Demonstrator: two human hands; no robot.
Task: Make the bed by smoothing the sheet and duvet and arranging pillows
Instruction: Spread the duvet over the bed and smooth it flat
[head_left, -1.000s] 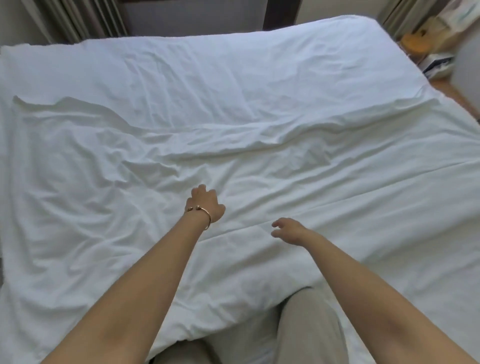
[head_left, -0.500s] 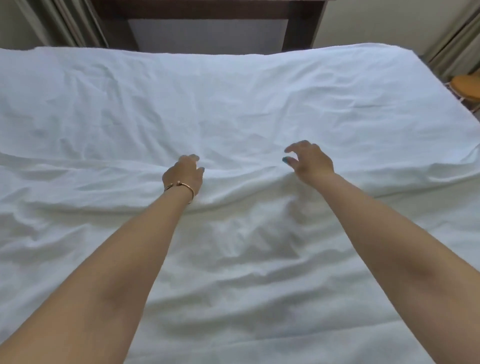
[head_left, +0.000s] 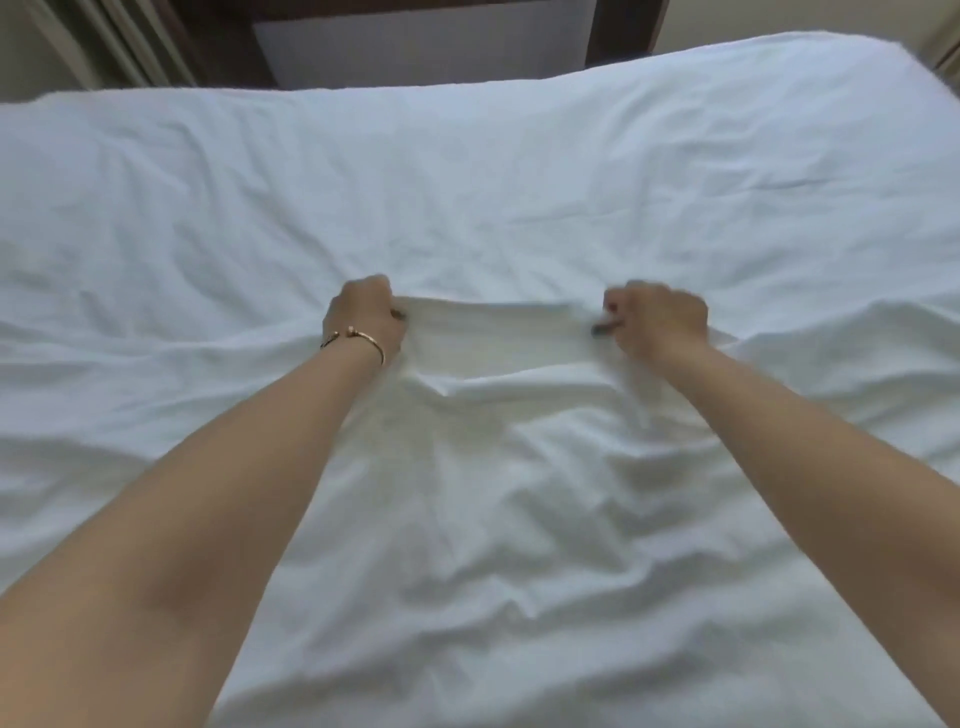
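Both hands are clenching the duvet's (head_left: 493, 467) far edge — left hand (head_left: 363, 312) and right hand (head_left: 657, 319) apart, the edge lying taut between them over the sheet (head_left: 467, 182).

A bedroom: a wide bed under a white duvet (head_left: 467, 519), a dark wooden headboard (head_left: 426, 31), curtains (head_left: 119, 41) in the corner.

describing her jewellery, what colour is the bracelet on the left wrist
Gold, seen in the head view: bracelet.
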